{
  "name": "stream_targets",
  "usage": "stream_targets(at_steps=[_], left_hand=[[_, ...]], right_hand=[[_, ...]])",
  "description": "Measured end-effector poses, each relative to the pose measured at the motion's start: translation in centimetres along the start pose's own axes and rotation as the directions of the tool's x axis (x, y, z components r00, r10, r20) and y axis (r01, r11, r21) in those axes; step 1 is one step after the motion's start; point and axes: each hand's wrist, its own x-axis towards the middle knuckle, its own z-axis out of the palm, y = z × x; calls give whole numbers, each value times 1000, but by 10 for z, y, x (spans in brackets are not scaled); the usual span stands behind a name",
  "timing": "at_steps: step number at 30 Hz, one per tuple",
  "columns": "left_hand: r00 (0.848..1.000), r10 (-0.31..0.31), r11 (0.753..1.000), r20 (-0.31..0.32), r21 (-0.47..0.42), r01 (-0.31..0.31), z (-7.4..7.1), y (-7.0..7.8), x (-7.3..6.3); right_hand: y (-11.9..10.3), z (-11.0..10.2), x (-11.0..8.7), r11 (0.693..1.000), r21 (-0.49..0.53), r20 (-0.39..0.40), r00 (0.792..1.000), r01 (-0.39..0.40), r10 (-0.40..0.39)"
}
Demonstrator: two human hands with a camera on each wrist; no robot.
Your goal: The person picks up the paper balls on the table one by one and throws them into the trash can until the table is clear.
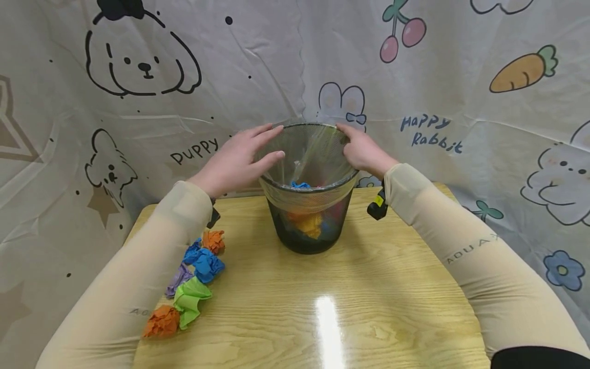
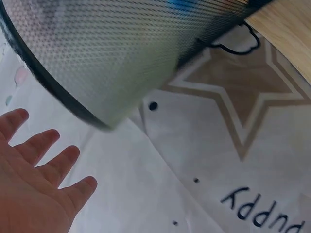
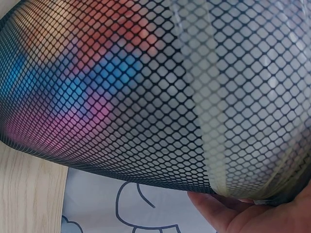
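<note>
A black mesh wastebasket [image 1: 308,247] stands upright at the table's far side, with a clear plastic liner [image 1: 299,201] folded over its rim. Crumpled paper shows inside, with a blue piece [image 1: 300,185] on top and orange and yellow ones through the mesh. My left hand [image 1: 237,161] is spread beside the left rim; in the left wrist view its straight fingers [image 2: 65,165] are apart from the basket and hold nothing. At the right rim, my right hand [image 1: 366,154] grips the wastebasket's edge over the liner, and its fingers [image 3: 214,209] bend against the mesh.
Crumpled paper balls lie on the table's left side by my left forearm: orange [image 1: 213,241], blue [image 1: 208,265], purple [image 1: 180,280], green [image 1: 191,300] and another orange one [image 1: 162,322]. A printed cloth [image 1: 276,61] hangs behind the wooden table [image 1: 392,307].
</note>
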Motion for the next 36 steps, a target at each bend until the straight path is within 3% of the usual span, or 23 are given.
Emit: stream_targets(at_steps=[10, 17, 36], left_hand=[[996, -84, 996, -25, 8, 85, -7, -39, -22], [984, -179, 983, 6, 34, 179, -1, -63, -36], [914, -384, 923, 132, 71, 378, 25, -142, -90]], right_hand=[[-1, -1, 0, 1000, 3, 3, 1000, -4, 4], [1, 0, 2, 1000, 4, -3, 1000, 2, -2], [2, 0, 2, 1000, 3, -1, 1000, 10, -10]])
